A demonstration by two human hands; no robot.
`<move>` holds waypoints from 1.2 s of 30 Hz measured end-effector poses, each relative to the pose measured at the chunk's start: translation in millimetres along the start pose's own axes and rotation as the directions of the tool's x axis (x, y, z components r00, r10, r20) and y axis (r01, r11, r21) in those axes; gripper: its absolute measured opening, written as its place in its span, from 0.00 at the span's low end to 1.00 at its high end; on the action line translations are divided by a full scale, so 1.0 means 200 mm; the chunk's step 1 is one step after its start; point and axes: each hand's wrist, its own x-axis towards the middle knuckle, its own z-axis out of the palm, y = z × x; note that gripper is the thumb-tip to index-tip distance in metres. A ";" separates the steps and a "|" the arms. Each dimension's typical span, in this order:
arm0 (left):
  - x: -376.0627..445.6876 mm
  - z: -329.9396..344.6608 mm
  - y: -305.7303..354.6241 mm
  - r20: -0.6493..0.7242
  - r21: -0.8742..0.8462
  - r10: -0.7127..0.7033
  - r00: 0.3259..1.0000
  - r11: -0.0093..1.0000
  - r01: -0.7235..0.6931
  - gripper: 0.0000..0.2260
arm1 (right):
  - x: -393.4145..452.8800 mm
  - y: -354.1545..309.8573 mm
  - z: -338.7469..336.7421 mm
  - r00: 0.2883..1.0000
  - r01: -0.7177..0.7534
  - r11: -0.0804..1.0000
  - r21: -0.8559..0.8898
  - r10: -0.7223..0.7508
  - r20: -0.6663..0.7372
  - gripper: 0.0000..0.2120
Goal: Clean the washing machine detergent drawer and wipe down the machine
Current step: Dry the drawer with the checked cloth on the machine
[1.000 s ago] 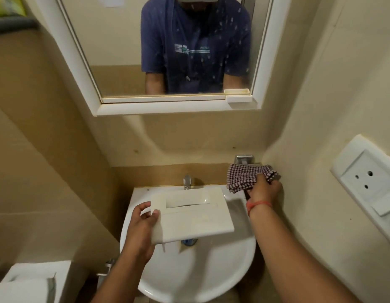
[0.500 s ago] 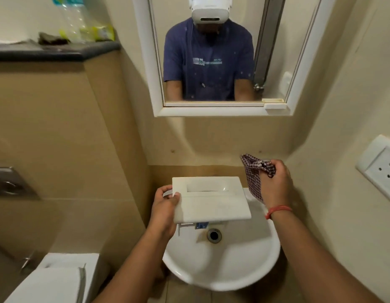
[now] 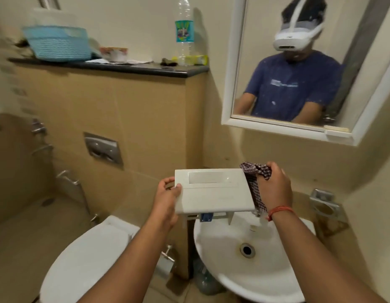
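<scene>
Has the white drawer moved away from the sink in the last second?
Yes. The drawer, once over the middle of the sink, now hangs over its rear left rim, shifted left and back from the drain.

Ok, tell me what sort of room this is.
A small bathroom, most likely in a home: a white washbasin, a toilet beside it, and a framed wall mirror above.

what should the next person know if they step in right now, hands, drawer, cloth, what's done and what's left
Left hand: grip on the left edge of the drawer, held level above the back of the sink.
Right hand: grip on the bunched checked cloth, against the drawer's right end.
Done: drawer is out of the machine and at the sink.
Left: no water seen running; whether the drawer is clean cannot be told. Refit it and wipe the machine, which is not in view.
</scene>
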 end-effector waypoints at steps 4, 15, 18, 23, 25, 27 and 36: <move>-0.09 -0.29 0.11 -0.166 -0.018 0.050 0.985 0.998 -0.054 0.09 | -0.06 -0.21 0.14 0.993 0.046 0.995 0.085 -0.055 0.107 0.14; -0.56 -1.42 0.39 -0.537 -0.060 0.151 0.830 0.975 -0.216 0.10 | -0.74 -1.04 0.68 0.871 0.179 0.944 0.278 -0.283 0.401 0.09; -0.70 -1.79 0.47 -0.619 -0.067 0.170 0.767 0.961 -0.267 0.09 | -1.01 -1.31 0.85 0.817 0.199 0.922 0.331 -0.343 0.464 0.08; -0.93 -2.44 0.58 -0.724 -0.049 0.174 0.668 0.952 -0.302 0.09 | -1.53 -1.76 1.15 0.729 0.179 0.892 0.416 -0.404 0.552 0.08; -1.02 -2.68 0.62 -0.763 -0.049 0.165 0.625 0.950 -0.310 0.09 | -1.74 -1.92 1.26 0.693 0.173 0.874 0.454 -0.436 0.575 0.08; -1.12 -2.88 0.67 -0.794 -0.061 0.145 0.590 0.947 -0.316 0.10 | -1.93 -2.06 1.34 0.649 0.158 0.856 0.492 -0.465 0.602 0.09; -1.27 -3.63 0.76 -0.890 -0.053 0.115 0.442 0.936 -0.349 0.12 | -2.60 -2.64 1.72 0.459 0.147 0.813 0.563 -0.560 0.690 0.10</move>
